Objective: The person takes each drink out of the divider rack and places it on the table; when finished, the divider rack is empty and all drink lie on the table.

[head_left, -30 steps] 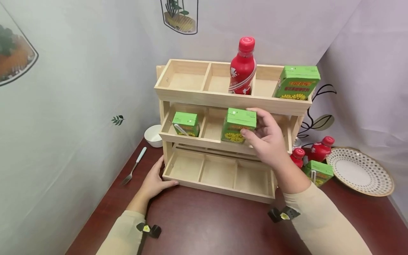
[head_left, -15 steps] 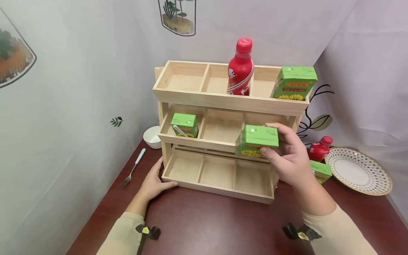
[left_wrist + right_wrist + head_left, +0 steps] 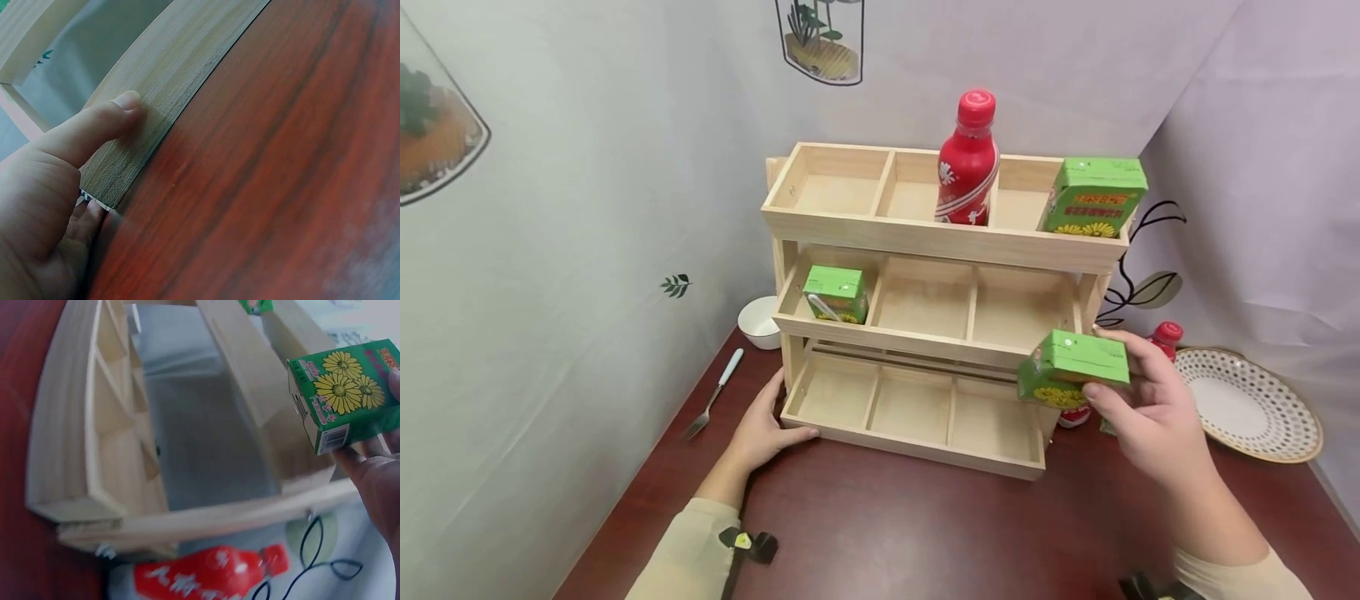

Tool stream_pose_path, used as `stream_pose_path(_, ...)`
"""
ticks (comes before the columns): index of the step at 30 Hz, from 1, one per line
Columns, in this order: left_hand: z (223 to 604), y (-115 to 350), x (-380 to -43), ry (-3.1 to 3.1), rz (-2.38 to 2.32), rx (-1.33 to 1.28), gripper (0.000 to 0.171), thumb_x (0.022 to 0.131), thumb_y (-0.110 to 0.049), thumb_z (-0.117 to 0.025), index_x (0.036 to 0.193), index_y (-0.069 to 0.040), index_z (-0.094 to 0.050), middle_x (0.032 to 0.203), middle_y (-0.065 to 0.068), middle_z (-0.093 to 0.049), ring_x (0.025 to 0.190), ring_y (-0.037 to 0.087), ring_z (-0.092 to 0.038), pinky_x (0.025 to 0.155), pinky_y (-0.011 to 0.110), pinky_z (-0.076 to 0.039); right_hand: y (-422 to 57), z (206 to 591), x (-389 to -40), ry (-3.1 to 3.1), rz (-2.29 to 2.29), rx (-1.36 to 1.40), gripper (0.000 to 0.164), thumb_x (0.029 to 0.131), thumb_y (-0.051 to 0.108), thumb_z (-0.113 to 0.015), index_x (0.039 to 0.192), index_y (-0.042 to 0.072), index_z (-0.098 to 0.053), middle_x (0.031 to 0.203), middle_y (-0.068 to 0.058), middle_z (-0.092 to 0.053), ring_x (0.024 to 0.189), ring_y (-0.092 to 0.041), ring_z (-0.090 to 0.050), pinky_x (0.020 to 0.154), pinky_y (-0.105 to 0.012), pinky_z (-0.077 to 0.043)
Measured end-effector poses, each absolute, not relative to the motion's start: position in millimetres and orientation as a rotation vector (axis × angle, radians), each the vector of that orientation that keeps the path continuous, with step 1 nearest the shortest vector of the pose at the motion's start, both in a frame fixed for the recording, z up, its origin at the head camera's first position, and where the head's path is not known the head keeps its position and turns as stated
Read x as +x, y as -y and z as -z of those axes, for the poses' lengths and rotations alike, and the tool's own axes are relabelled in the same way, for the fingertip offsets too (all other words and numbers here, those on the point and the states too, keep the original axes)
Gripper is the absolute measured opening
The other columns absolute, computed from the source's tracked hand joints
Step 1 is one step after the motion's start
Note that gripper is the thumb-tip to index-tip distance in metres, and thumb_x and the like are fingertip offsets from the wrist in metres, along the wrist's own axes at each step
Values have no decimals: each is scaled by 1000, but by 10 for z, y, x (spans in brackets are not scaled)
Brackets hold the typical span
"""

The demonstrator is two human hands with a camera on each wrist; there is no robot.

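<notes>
My right hand (image 3: 1157, 421) holds a green drink carton (image 3: 1071, 367) with yellow flowers by its right end. The carton hangs tilted in front of the right end of a three-tier wooden shelf (image 3: 940, 236), apart from it in the head view. My left hand (image 3: 762, 429) grips the shelf's bottom left corner; its thumb (image 3: 115, 115) lies on the front board and its fingers go round the side. On the top tier stand a red bottle (image 3: 967, 171) and a larger-looking green carton (image 3: 1095, 200). A green carton with a straw (image 3: 837, 293) sits in the middle tier's left compartment.
Right of the shelf are a red bottle (image 3: 1167, 335), partly behind my right hand, and a dotted plate (image 3: 1247, 408). Another red bottle (image 3: 206, 573) shows beside the shelf in the right wrist view. Left of it are a white bowl (image 3: 759, 323) and a fork (image 3: 713, 396).
My right hand has carried the green carton from the middle tier's centre compartment to the right, down and out in front of the shelf. My left hand has stayed on the corner.
</notes>
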State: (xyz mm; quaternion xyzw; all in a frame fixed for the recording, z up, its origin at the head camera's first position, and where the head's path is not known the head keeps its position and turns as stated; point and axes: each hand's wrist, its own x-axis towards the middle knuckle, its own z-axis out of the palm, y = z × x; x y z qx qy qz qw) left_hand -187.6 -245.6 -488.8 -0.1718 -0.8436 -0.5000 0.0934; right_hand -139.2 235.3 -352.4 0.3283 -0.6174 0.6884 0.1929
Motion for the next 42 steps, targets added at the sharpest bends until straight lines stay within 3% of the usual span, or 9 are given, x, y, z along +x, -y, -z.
stream_pose_path(5, 4887, 2465, -1891, 2504, 1482, -499, 113, 62, -13, -93, 153, -9, -26, 136, 23, -48, 118, 37, -52, 93, 41, -43, -2530, 3698, -1306, 1775, -1979, 832, 59, 77, -35, -48, 133, -21, -35, 120, -19, -59, 101, -20, -62, 79, -25, -53)
stream_pose_path(11, 4912, 2443, -1887, 2522, 1458, -492, 112, 63, -16, -93, 153, -9, -26, 138, 21, -48, 121, 34, -51, 95, 34, -42, -2727, 3919, -1220, 1898, -1933, 744, 60, 79, -32, -49, 135, -19, -35, 121, -17, -60, 102, -18, -61, 81, -22, -51)
stream_pose_path(20, 4927, 2414, -1877, 2523, 1460, -464, 113, 62, -17, -93, 153, -11, -26, 142, 18, -44, 125, 31, -47, 98, 49, -38, -2904, 4237, -1132, 2074, -1892, 548, 61, 81, -29, -53, 137, -14, -38, 120, -5, -61, 100, -11, -62, 78, -21, -52)
stream_pose_path(24, 4927, 2418, -1888, 2518, 1460, -477, 113, 63, -17, -93, 153, -11, -26, 141, 18, -45, 124, 32, -48, 97, 48, -38, -2950, 4412, -1147, 1951, -1971, 647, 60, 79, -33, -51, 135, -18, -37, 119, -11, -61, 97, -14, -64, 74, -22, -53)
stream_pose_path(30, 4906, 2449, -1882, 2521, 1423, -476, 113, 62, -17, -93, 153, -12, -26, 139, 18, -46, 123, 30, -48, 97, 46, -38, -2971, 4644, -1191, 1814, -2130, 706, 58, 82, -32, -46, 137, -20, -31, 125, -18, -57, 104, -19, -62, 78, -27, -53)
stream_pose_path(37, 4892, 2428, -1883, 2524, 1433, -484, 113, 64, -17, -92, 153, -11, -24, 141, 18, -45, 125, 30, -46, 99, 50, -36, -3026, 4789, -1206, 2036, -1975, 470, 54, 86, -24, -53, 136, -14, -38, 123, -4, -61, 111, -9, -57, 87, -18, -47)
stream_pose_path(42, 4901, 2416, -1875, 2533, 1435, -471, 113, 64, -18, -92, 154, -13, -24, 142, 16, -44, 126, 28, -45, 99, 43, -36, -3103, 4894, -1195, 2073, -1958, 420, 53, 86, -21, -54, 136, -12, -40, 125, 1, -61, 115, -5, -54, 91, -15, -42)
